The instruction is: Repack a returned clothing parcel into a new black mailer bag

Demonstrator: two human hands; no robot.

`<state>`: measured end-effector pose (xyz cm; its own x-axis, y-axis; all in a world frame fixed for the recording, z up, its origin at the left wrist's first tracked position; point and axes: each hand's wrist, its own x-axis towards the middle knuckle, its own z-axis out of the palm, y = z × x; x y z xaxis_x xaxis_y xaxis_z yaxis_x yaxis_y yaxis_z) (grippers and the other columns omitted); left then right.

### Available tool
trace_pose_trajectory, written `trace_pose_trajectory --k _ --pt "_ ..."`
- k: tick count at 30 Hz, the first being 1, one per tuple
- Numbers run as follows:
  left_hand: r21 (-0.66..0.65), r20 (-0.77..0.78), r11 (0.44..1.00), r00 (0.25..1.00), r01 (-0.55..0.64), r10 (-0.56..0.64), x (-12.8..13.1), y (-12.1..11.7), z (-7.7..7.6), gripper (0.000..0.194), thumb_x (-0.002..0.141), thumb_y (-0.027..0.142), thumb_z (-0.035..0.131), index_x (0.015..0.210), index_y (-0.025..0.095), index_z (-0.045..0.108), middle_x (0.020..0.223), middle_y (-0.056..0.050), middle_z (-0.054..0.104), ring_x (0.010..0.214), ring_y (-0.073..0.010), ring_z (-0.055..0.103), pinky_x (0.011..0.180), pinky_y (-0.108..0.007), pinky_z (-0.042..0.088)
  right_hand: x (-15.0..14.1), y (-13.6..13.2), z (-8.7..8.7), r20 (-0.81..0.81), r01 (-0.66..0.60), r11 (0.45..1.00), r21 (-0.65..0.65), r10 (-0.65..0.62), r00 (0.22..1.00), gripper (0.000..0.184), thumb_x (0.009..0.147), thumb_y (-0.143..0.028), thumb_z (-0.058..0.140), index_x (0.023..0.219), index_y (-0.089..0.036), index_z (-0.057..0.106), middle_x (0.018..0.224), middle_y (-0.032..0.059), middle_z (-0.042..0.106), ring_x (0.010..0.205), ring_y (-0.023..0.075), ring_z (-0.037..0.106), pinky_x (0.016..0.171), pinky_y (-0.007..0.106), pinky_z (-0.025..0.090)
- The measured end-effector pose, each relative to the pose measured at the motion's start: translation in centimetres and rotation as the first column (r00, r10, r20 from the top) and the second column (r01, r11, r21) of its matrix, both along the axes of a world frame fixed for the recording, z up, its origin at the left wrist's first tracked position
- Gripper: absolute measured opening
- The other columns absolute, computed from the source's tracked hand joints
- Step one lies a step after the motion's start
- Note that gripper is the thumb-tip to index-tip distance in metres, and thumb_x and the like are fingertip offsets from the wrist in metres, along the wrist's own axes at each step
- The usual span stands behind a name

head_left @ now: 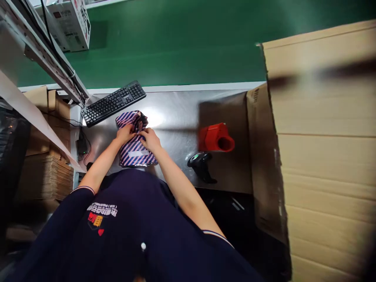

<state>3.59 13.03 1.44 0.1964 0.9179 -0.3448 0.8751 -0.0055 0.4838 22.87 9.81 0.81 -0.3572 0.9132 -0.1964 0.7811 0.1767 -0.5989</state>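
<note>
In the head view, the keyboard lay on the metal table at eleven o'clock from the striped package. A red holder stood at three o'clock, with the black scanner just beside it, nearer four. Beyond both, the large cardboard walled off the table's three o'clock side. Stacked cardboard sat toward eight o'clock, and a white box rested on the green surface toward eleven.

My hands covered part of the package's middle, so my fingertips were hard to make out. The white box was cut off by the frame, and a dark blur crossed the large cardboard.

The package lay before me, its long axis running roughly from twelve to six, labelled end toward me. My left hand and right hand both had their fingers curled closed, gripping its crumpled wrapping.
</note>
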Motion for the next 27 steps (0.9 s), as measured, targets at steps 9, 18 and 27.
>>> trace_pose_trajectory --k 9,18,27 --pt "0.024 -0.114 0.976 0.969 -0.218 0.219 1.9 -0.2 -0.3 0.047 0.09 0.059 0.069 0.115 0.019 0.069 0.109 -0.013 0.076 0.104 -0.0316 0.07 0.084 -0.034 0.049 1.8 -3.7 -2.0 0.104 0.346 0.882 -0.32 -0.331 0.938 0.07 0.088 -0.052 0.071 0.143 -0.013 0.052 0.134 0.0207 0.065 0.124 0.033 0.062 0.105 0.044 0.049" --pt "0.293 0.333 0.87 0.895 -0.397 0.296 -0.8 -4.4 0.3 0.02 0.093 0.032 0.06 0.078 0.019 0.059 0.075 -0.001 0.062 0.073 -0.0166 0.059 0.073 -0.027 0.046 0.2 -4.5 3.9 -0.046 0.33 0.9 -0.285 -0.357 0.933 0.036 0.092 -0.038 0.068 0.122 -0.02 0.065 0.107 0.0083 0.077 0.099 0.0254 0.07 0.087 0.035 0.051" --pt "0.318 0.6 0.803 0.763 -0.504 0.24 -2.1 -12.4 3.0 0.064 0.089 0.053 0.073 0.139 0.018 0.053 0.134 -0.018 0.06 0.122 -0.0288 0.06 0.102 -0.046 0.054 -3.8 -9.5 8.8 -0.372 -0.006 0.994 -0.105 -0.034 0.928 0.065 0.091 -0.028 0.065 0.153 -0.017 0.047 0.134 0.016 0.067 0.119 0.0292 0.066 0.1 0.043 0.056"
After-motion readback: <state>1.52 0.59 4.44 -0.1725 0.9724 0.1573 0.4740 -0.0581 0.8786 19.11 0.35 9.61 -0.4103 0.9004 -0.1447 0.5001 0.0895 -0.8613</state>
